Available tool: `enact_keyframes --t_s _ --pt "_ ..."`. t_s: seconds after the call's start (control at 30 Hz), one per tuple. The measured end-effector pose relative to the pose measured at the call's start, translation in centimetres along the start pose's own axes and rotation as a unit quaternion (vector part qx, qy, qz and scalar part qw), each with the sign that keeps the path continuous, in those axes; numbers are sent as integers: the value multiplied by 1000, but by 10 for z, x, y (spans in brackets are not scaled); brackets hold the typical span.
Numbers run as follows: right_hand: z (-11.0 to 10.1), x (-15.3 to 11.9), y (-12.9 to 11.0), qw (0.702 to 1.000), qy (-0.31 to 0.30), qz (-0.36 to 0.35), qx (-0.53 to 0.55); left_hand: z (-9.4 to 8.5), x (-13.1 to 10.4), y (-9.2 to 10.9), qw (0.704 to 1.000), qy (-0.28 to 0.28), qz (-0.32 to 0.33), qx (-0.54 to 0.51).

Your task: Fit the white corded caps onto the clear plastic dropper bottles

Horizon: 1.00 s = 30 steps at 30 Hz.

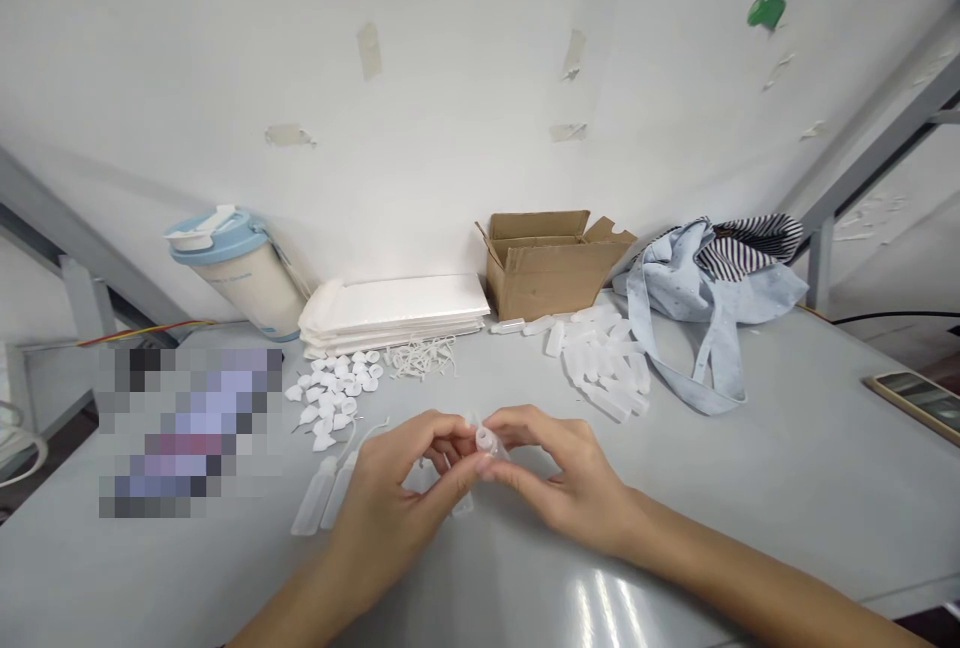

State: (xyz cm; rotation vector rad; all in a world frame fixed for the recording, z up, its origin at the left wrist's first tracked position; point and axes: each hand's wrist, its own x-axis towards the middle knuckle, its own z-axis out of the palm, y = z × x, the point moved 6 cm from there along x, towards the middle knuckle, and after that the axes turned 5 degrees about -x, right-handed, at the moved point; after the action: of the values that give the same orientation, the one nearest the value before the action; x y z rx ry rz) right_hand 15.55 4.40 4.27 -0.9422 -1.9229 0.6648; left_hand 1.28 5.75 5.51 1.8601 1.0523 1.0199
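A small translucent plastic squeeze bottle [490, 443] is tilted with its open mouth facing me. My right hand [574, 473] pinches it between thumb and fingers. The fingertips of my left hand [397, 483] close on the bottle's neck from the other side; a small whitish bit shows above them, too blurred to name. Left of my left hand lie bottles [315, 498] with thin cords at their tops, partly covered by the hand. Another bottle [463, 505] shows beneath my fingers. White caps [334, 388] and a tangle of short pale cords [421, 356] lie beyond.
Several loose bottles [604, 363] are heaped before an open cardboard box [551, 278]. White padded envelopes [405, 303] are stacked beside a tumbler [244, 273]. A blue cloth bag [690, 298] and a phone [919, 403] lie to the right. A blurred-out patch [195, 428] covers something at left.
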Motion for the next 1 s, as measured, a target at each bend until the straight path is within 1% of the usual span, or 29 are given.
enact_keyframes --t_s 0.07,0.17,0.27,0.33,0.37,0.43,0.5,0.63,0.7,0.77,0.83,0.9,0.93,1.0 --pt "3 1 6 991 -17 80 104 -3 -2 3 999 11 30 29" --pt "8 3 12 953 -50 167 248 -8 -5 10 990 47 94 91" --pt "12 5 15 914 -80 225 328 -7 -10 22 966 74 203 144" --pt "12 6 16 893 -93 246 365 -2 -13 27 944 64 271 177" --pt "13 6 16 885 -97 249 381 2 -14 27 935 50 290 196" --pt "13 6 15 877 -101 245 402 9 -14 23 924 15 300 238" --pt "14 6 16 871 -104 246 413 14 -15 18 915 -7 301 268" --pt "17 4 19 851 -109 272 435 16 -16 13 912 -6 297 284" --pt "17 5 19 856 -114 271 426 16 -15 12 916 -5 291 276" --pt "15 6 17 880 -116 253 385 17 -15 11 921 -12 284 268" --pt "11 8 16 920 -111 225 300 19 -14 8 925 -21 274 264" --pt "8 8 15 958 -103 193 185 20 -13 6 929 -33 261 259" --pt "7 8 15 969 -101 181 135 21 -12 4 932 -39 254 256" --pt "7 8 16 977 -102 173 69 21 -12 1 938 -50 235 249"
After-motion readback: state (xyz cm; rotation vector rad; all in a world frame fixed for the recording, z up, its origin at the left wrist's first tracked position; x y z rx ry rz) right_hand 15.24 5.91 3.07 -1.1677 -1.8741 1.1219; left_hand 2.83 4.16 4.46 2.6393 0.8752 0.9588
